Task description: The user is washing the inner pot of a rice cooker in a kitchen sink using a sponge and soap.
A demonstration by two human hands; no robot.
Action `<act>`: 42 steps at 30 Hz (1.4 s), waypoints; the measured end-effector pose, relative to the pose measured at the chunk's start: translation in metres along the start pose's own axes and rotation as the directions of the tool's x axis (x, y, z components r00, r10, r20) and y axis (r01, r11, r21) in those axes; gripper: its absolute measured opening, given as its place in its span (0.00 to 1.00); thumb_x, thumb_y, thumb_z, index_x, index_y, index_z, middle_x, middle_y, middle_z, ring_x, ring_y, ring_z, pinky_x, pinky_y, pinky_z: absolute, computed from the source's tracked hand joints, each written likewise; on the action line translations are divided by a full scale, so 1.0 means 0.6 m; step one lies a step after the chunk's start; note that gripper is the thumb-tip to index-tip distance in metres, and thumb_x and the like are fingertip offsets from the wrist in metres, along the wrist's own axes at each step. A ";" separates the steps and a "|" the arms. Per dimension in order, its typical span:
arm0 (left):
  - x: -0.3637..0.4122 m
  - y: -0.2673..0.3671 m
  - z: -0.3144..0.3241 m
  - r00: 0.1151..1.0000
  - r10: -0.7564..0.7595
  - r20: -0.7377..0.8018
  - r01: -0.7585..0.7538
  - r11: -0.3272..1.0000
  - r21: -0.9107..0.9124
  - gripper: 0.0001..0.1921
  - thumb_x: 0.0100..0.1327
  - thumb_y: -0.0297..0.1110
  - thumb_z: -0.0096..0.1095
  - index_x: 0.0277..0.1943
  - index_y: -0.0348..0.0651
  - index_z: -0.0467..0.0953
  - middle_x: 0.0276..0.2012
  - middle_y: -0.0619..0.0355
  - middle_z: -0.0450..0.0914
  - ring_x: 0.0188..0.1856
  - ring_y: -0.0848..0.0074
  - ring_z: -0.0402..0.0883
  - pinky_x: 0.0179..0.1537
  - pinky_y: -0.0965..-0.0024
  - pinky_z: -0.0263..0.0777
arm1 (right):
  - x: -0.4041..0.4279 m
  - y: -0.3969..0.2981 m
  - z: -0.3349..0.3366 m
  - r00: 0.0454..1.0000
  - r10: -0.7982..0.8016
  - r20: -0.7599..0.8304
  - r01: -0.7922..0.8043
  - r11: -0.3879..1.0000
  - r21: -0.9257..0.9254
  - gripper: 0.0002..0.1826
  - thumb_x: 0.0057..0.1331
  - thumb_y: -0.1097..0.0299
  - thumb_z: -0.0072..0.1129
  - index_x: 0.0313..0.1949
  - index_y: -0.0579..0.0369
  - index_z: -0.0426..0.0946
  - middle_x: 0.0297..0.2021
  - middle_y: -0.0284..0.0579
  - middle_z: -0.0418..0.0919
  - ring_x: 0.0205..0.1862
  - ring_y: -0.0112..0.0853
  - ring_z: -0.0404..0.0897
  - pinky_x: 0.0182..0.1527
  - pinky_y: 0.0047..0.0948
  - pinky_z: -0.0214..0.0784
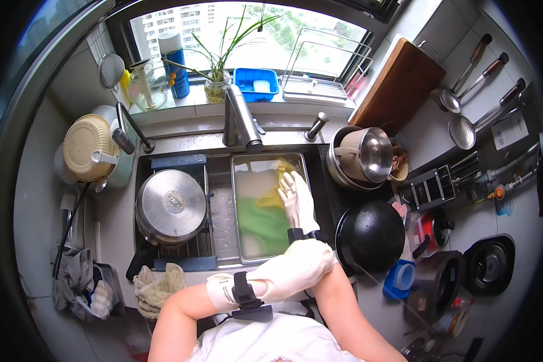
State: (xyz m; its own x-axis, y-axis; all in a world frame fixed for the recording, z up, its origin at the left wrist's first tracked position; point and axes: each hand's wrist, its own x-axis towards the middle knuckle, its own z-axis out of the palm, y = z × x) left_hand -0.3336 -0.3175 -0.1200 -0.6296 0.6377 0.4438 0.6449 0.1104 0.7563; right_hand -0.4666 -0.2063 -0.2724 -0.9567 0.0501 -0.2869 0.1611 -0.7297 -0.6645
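My left hand (308,264), in a white rubber glove, is closed around my right forearm at the cuff of the other glove. A black strap with a small device sits on my left wrist. My right hand (295,199), also gloved and with a black wrist strap, is stretched out over the right side of a rectangular steel basin (235,217). It holds nothing, and its fingers are extended. Cloudy water in the basin covers a green cloth (262,224) and a pale cloth (255,181). A yellow cloth (273,197) lies partly beneath my right fingers.
An upturned steel pot (172,206) rests on a rack in the sink's left side. The faucet (243,117) reaches over the basin's back edge. At right stand a black wok (373,235) and stacked steel pots (359,156). A crumpled cloth (159,287) hangs at the front edge.
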 end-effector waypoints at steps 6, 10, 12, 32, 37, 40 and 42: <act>0.007 -0.094 -0.071 0.584 -0.779 -0.229 0.614 0.609 -0.503 0.14 0.76 0.37 0.51 0.52 0.41 0.81 0.38 0.53 0.86 0.39 0.73 0.84 0.36 0.69 0.77 | 0.063 -0.034 -0.110 0.915 -0.095 0.392 0.399 0.066 -0.915 0.28 0.71 0.59 0.54 0.66 0.60 0.69 0.66 0.65 0.68 0.68 0.54 0.69 0.70 0.41 0.60; -0.062 -0.263 -0.030 0.375 -0.923 -0.091 0.413 0.254 -0.875 0.26 0.78 0.35 0.46 0.74 0.37 0.53 0.62 0.38 0.71 0.51 0.59 0.81 0.48 0.62 0.81 | 0.051 -0.020 -0.032 0.925 0.358 0.127 0.233 -0.268 -0.935 0.53 0.62 0.53 0.68 0.77 0.59 0.45 0.73 0.65 0.56 0.75 0.50 0.59 0.74 0.38 0.53; -0.077 -0.278 -0.015 0.390 -0.916 0.087 0.243 0.011 -0.970 0.37 0.78 0.40 0.49 0.79 0.44 0.36 0.77 0.36 0.42 0.70 0.40 0.62 0.64 0.41 0.70 | 0.071 -0.005 -0.062 0.954 0.297 0.037 0.115 -0.251 -0.961 0.35 0.65 0.57 0.67 0.65 0.61 0.67 0.59 0.60 0.75 0.58 0.50 0.77 0.61 0.37 0.68; -0.085 -0.395 0.104 0.239 -0.969 0.065 -0.168 -0.107 -0.980 0.10 0.72 0.40 0.60 0.47 0.44 0.75 0.40 0.60 0.81 0.40 0.74 0.82 0.42 0.71 0.78 | -0.071 0.059 0.064 0.980 0.122 0.157 0.068 0.541 -0.838 0.11 0.71 0.63 0.59 0.46 0.56 0.77 0.39 0.44 0.84 0.41 0.30 0.83 0.44 0.30 0.74; -0.049 -0.373 0.099 0.092 -0.972 0.218 -0.163 -0.231 -0.959 0.12 0.77 0.42 0.50 0.50 0.44 0.75 0.42 0.59 0.82 0.41 0.69 0.84 0.42 0.69 0.79 | -0.013 0.047 0.042 0.992 -0.059 0.110 0.110 -0.013 -0.994 0.17 0.68 0.53 0.60 0.39 0.56 0.78 0.32 0.57 0.82 0.36 0.53 0.83 0.38 0.41 0.74; -0.072 -0.347 0.051 0.282 -0.952 0.118 0.021 -0.117 -0.993 0.12 0.77 0.41 0.51 0.52 0.43 0.75 0.43 0.56 0.82 0.43 0.67 0.85 0.45 0.63 0.81 | 0.019 0.024 0.036 0.993 -0.046 0.109 0.111 0.035 -0.993 0.22 0.68 0.46 0.58 0.41 0.56 0.79 0.33 0.58 0.83 0.38 0.53 0.84 0.39 0.42 0.73; -0.042 -0.299 0.027 0.198 -0.979 -0.052 -0.027 0.048 -0.998 0.17 0.76 0.42 0.55 0.58 0.39 0.69 0.52 0.50 0.80 0.51 0.64 0.83 0.54 0.60 0.79 | 0.040 -0.006 -0.001 0.994 -0.110 0.009 0.017 0.080 -0.997 0.20 0.71 0.52 0.55 0.47 0.57 0.80 0.39 0.61 0.83 0.44 0.55 0.83 0.46 0.44 0.76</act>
State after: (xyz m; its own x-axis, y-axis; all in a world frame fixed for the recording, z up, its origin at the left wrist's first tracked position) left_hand -0.4264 -0.3412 -0.2744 -0.7787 -0.0216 -0.6270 -0.3844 -0.7734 0.5041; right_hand -0.4903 -0.2019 -0.2775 -0.9706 0.1239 -0.2062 0.2379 0.6225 -0.7456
